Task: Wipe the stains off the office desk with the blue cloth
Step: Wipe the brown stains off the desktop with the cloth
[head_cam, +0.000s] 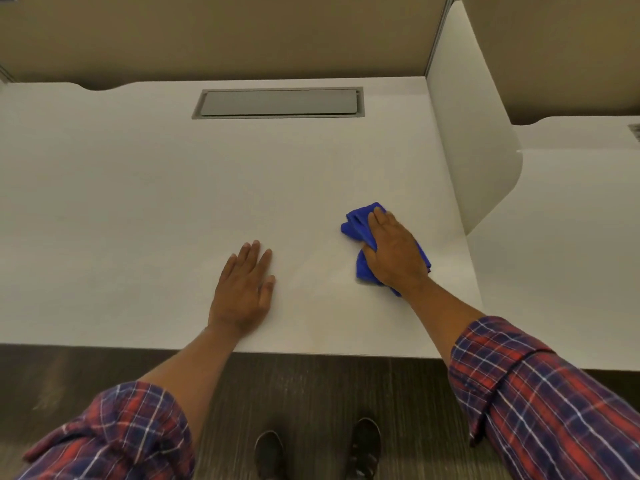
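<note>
One bunched blue cloth point(360, 225) lies on the desk point(138, 188), right hand point(394, 252) pressing it, left hand point(244, 292) flat and empty beside it.

Blue cloth point(360, 225) partly hidden — stains indiscernible.

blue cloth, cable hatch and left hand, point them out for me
blue cloth point(356, 223), head view, bunched far end beyond the fingertips
cable hatch point(278, 103), head view, middle of its grey lid
left hand point(244, 292), head view, back of the hand
</note>
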Demonstrator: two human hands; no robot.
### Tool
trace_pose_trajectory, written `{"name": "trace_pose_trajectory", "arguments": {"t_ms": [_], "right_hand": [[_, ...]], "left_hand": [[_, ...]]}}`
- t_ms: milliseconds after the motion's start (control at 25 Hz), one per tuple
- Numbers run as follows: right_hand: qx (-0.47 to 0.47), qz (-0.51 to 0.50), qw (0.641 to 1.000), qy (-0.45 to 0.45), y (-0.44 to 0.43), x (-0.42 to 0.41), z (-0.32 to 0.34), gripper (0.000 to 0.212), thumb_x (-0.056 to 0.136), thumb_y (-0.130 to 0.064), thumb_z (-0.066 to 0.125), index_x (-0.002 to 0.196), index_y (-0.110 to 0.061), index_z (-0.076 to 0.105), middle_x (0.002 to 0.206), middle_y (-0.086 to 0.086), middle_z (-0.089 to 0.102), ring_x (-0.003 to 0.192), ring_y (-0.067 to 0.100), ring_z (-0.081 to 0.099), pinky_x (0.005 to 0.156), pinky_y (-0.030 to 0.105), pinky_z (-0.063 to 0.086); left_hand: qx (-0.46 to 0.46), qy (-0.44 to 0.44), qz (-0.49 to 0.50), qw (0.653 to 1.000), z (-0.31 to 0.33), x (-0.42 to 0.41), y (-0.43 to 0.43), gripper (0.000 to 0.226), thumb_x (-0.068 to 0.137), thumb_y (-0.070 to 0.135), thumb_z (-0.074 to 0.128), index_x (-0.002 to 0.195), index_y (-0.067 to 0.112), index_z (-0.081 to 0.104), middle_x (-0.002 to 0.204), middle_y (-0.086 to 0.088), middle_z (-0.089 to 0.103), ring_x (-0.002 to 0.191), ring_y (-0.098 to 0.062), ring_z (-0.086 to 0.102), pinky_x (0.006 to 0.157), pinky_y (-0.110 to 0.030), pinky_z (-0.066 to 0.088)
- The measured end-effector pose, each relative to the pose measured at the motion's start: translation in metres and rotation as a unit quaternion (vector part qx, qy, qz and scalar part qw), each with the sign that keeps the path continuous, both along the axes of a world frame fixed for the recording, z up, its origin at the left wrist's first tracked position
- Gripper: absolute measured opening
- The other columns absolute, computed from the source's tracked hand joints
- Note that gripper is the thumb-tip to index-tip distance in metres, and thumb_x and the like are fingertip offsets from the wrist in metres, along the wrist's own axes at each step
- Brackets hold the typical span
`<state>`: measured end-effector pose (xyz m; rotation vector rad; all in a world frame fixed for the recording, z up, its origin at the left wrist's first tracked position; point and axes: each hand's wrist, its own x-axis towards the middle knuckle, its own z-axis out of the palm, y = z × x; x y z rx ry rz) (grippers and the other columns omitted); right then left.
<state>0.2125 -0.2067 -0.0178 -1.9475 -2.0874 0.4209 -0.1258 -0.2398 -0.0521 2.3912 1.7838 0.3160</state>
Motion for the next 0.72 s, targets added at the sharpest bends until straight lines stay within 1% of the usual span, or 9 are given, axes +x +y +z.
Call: {"name": "trace_pose_trajectory", "arguments": {"t_ms": [160,320,440,520,600,680,720], "right_hand": [[0.003,0.044,0.999,-0.012,-0.018,-0.033,-0.007,0.065,0.101,-0.030,0.053,0.157,-0.005,0.031,0.166,0.011,0.029,0.155,0.030,0.024,0.125,0.040,0.019],[-0.007,0.056,0.998,-0.023,-0.037,-0.051,-0.012,0.069,0.101,-0.033,0.052,0.160,-0.009,0.025,0.169,0.007,0.023,0.156,0.027,0.020,0.125,0.037,0.014],[-0.010,0.044,0.999,-0.019,-0.055,-0.065,-0.014,0.070,0.102,-0.034,0.051,0.161,-0.012,0.022,0.169,0.005,0.020,0.156,0.025,0.018,0.124,0.035,0.011],[-0.008,0.025,1.000,-0.017,-0.070,-0.080,-0.014,0.069,0.102,-0.034,0.052,0.161,-0.012,0.023,0.169,0.005,0.021,0.156,0.025,0.019,0.125,0.036,0.013],[-0.008,0.008,1.000,-0.017,-0.082,-0.096,-0.015,0.069,0.102,-0.035,0.052,0.160,-0.011,0.023,0.169,0.005,0.022,0.156,0.025,0.020,0.125,0.037,0.015],[-0.008,-0.010,1.000,-0.009,-0.094,-0.113,-0.015,0.069,0.102,-0.035,0.051,0.160,-0.011,0.023,0.169,0.006,0.023,0.156,0.026,0.020,0.126,0.038,0.015],[-0.009,-0.020,1.000,-0.007,-0.100,-0.123,-0.015,0.069,0.102,-0.035,0.051,0.160,-0.011,0.023,0.169,0.006,0.023,0.156,0.026,0.020,0.126,0.038,0.014]], "left_hand": [[-0.016,0.010,-0.008,1.000,0.003,-0.001,0.001,0.065,0.105,0.046,0.028,0.162,0.016,0.038,0.172,-0.010,0.027,0.161,-0.027,0.021,0.131,-0.044,0.014],[-0.050,0.022,-0.013,0.998,0.009,-0.002,0.000,0.072,0.104,0.054,0.018,0.166,0.018,0.027,0.175,-0.009,0.017,0.163,-0.025,0.011,0.132,-0.042,0.006],[-0.080,0.014,-0.015,0.997,0.015,0.000,-0.001,0.073,0.104,0.056,0.015,0.167,0.020,0.020,0.176,-0.006,0.009,0.164,-0.022,0.003,0.132,-0.040,0.000],[-0.104,-0.005,-0.025,0.994,0.021,-0.005,0.000,0.072,0.105,0.057,0.012,0.168,0.022,0.018,0.177,-0.004,0.005,0.164,-0.019,-0.001,0.131,-0.037,-0.003],[-0.122,-0.024,-0.064,0.990,0.027,-0.021,0.006,0.074,0.104,0.061,0.008,0.168,0.024,0.018,0.177,-0.001,0.005,0.163,-0.016,-0.001,0.129,-0.033,-0.005],[-0.104,-0.007,-0.098,0.990,0.030,-0.053,0.010,0.075,0.105,0.061,0.007,0.168,0.023,0.018,0.177,-0.001,0.007,0.163,-0.017,0.001,0.130,-0.034,-0.003],[-0.088,0.007,-0.093,0.992,0.029,-0.074,0.011,0.073,0.106,0.059,0.009,0.167,0.022,0.020,0.177,-0.003,0.008,0.163,-0.019,0.002,0.131,-0.037,-0.001]]}}
